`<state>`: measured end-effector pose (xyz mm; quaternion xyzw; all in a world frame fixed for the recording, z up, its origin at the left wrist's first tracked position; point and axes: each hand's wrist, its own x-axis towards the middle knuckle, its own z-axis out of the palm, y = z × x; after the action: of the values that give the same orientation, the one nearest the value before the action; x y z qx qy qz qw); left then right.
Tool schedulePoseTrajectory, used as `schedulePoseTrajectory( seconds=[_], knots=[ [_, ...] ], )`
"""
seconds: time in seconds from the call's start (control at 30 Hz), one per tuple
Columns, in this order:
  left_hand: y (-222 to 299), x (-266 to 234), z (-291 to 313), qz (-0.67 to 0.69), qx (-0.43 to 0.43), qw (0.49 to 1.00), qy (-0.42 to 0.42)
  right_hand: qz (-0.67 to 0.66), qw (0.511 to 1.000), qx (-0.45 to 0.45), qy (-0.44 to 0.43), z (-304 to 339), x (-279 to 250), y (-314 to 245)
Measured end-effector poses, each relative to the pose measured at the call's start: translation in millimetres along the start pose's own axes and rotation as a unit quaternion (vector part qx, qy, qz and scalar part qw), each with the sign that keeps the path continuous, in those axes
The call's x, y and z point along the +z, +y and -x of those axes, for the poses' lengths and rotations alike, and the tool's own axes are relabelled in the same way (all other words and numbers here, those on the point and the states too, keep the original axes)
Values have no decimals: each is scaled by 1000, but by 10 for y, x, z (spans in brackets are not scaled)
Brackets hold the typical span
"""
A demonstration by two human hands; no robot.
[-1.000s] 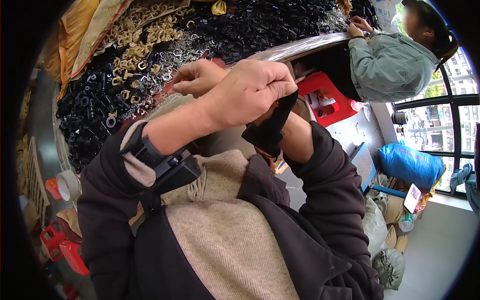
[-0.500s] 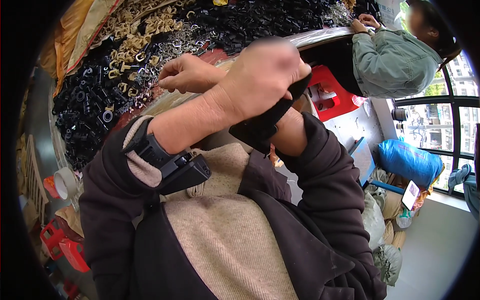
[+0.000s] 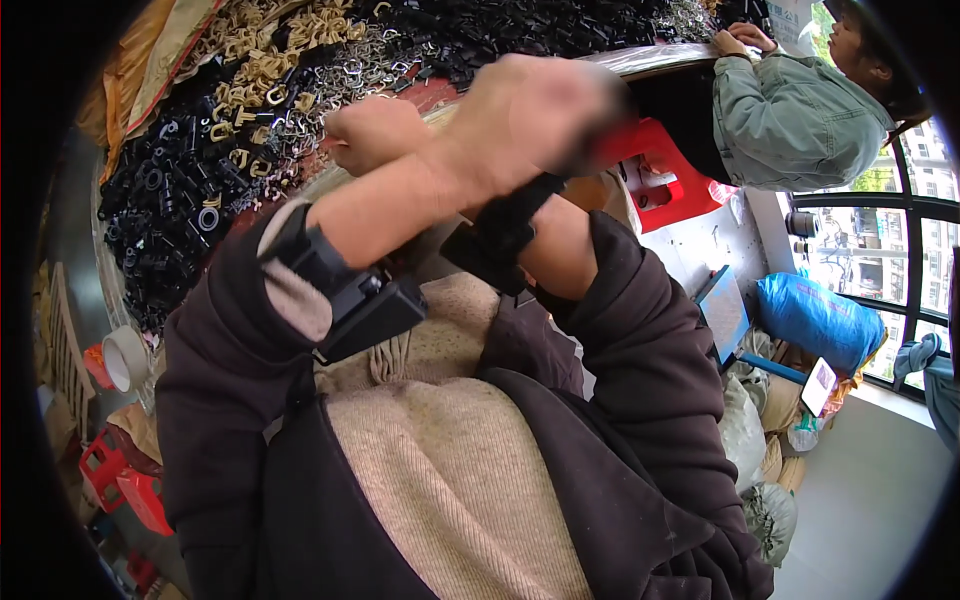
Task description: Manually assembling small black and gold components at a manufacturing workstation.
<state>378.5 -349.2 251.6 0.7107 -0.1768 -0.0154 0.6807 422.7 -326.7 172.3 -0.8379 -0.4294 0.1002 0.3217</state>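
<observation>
My left hand [image 3: 515,110] crosses over my right forearm, its fingers smeared by motion and closed at the end of a black strap [image 3: 508,215]. This strap wraps round my right wrist, with a black box-like piece on it. Beyond the crossing, my right hand [image 3: 380,130] reaches left, fingers loosely bent and nothing visible in them. It hovers near the edge of the heaped table. On my left forearm sits a black device [image 3: 370,315], strapped over the rolled sleeve.
Heaps of black plastic parts [image 3: 165,190], tan buckles [image 3: 255,90] and silvery metal pieces [image 3: 340,75] cover the table. A red stool [image 3: 685,185] stands at the right, beside a person in a green jacket [image 3: 800,120]. A blue sack [image 3: 820,320] lies further right.
My left hand has moved up and right, drawing away from my right wrist and blurring. My right hand has risen slightly and its fingers look more bent.
</observation>
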Motion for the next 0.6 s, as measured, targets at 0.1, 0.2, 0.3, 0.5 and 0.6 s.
schedulePoseTrajectory(
  seconds=[0.1, 0.2, 0.3, 0.5, 0.6],
  knots=[
    [53, 25, 65, -67, 104, 992, -30, 208, 978, -18, -13, 47, 9, -4],
    [57, -2, 88, -82, 162, 983, -40, 123, 992, 25, 16, -18, 25, -66],
    [-3, -80, 65, 46, 15, 998, -51, -25, 998, 40, 32, -3, -89, 23],
    [-58, -75, 44, 35, -18, 999, -24, -27, 999, 41, 8, -4, -6, 34],
    [-21, -88, -14, -10, -44, 999, -17, -71, 996, 49, -25, 1, -37, 33]
  ],
)
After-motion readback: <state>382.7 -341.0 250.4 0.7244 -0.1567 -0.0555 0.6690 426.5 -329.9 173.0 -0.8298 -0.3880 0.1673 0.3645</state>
